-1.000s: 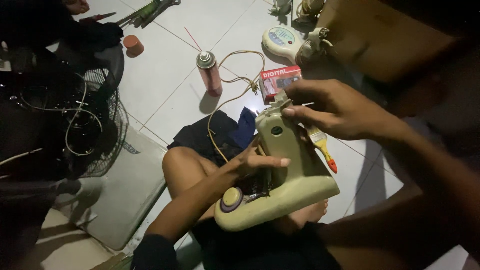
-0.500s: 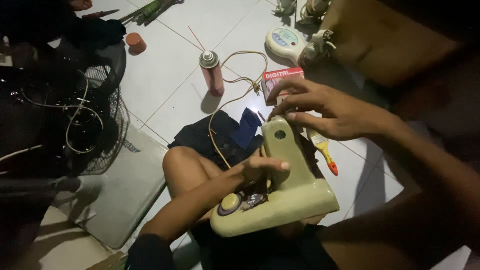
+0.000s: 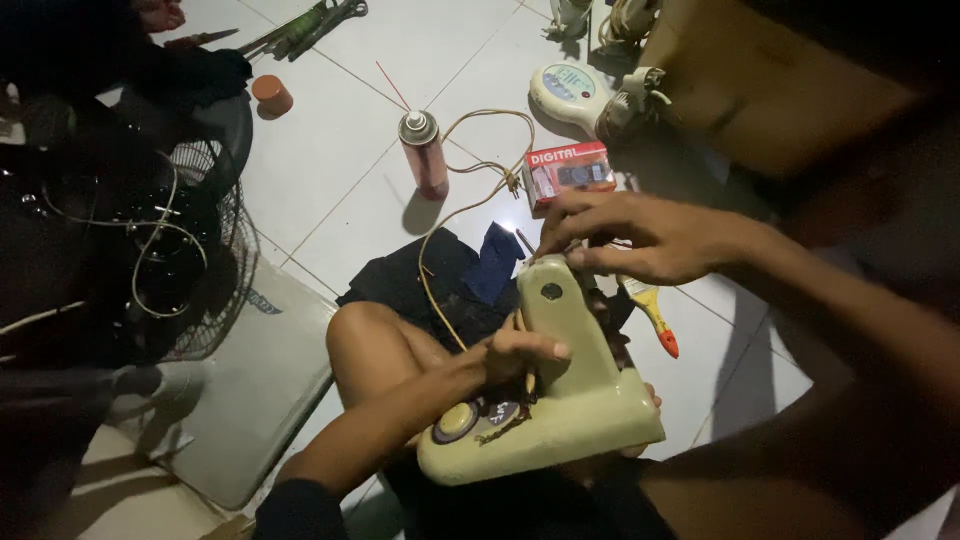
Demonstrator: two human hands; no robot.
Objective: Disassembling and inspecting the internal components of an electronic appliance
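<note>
the cream fan base (image 3: 560, 410) rests on the person's lap at lower centre, the left hand (image 3: 515, 355) clamped on its upright neck, the right hand (image 3: 640, 235) pinching its top end. beyond, a spray can (image 3: 424, 155) stands on the tiled floor (image 3: 330, 150) beside a red box (image 3: 567, 172) toward the upper centre.

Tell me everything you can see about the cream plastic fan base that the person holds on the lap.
The fan base is an L-shaped housing of cream, yellowed plastic: a flat foot with a round dial and an upright neck with a dark hole near its top. It lies tilted on the person's lap, above the tiled floor. The left hand grips the neck's side, and the right hand touches its top. A thin cord runs from it across the floor.
</note>
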